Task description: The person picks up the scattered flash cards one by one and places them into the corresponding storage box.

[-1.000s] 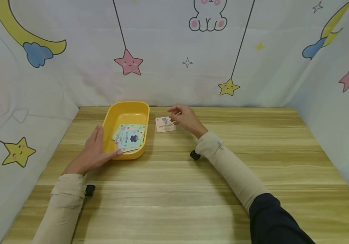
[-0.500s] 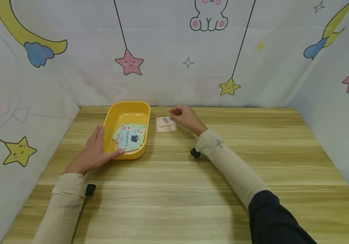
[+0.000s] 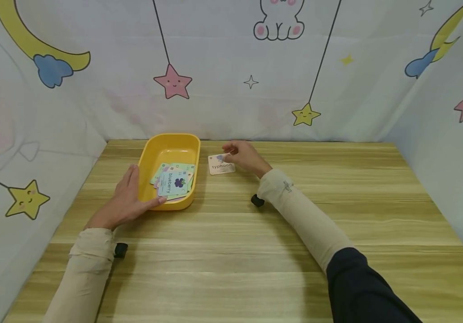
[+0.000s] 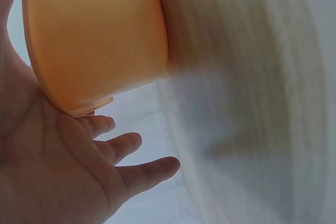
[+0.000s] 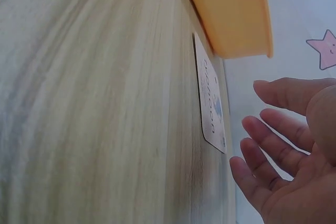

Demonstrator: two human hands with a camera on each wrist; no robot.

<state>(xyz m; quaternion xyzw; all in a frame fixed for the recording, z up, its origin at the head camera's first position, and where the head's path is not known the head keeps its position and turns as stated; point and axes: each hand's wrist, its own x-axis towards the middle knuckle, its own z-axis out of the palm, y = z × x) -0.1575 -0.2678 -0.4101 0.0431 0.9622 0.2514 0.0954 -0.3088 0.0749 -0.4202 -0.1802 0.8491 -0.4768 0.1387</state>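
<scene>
My left hand (image 3: 124, 204) rests against the near-left corner of a yellow plastic tray (image 3: 171, 154), thumb along the near rim, other fingers straight along the left side. In the left wrist view its fingers spread out past the tray wall (image 4: 94, 35). Inside the tray lies a loose pile of word cards, a blueberry card (image 3: 172, 184) on top. Right of the tray, a typhoon card (image 3: 222, 169) lies flat on the table. Over that card's far right corner hovers my right hand (image 3: 246, 157); the right wrist view shows its relaxed fingers (image 5: 268, 140) apart from the card.
The wood-grain table (image 3: 223, 264) reaches back to a white cloth backdrop (image 3: 223, 107) printed with stars and moons. A small black wrist device (image 3: 257, 200) sits below the right sleeve, another (image 3: 120, 250) beside the left sleeve.
My right hand has dropped slightly closer to the typhoon card. The left hand, tray and cards keep their places; the head view has shifted a little.
</scene>
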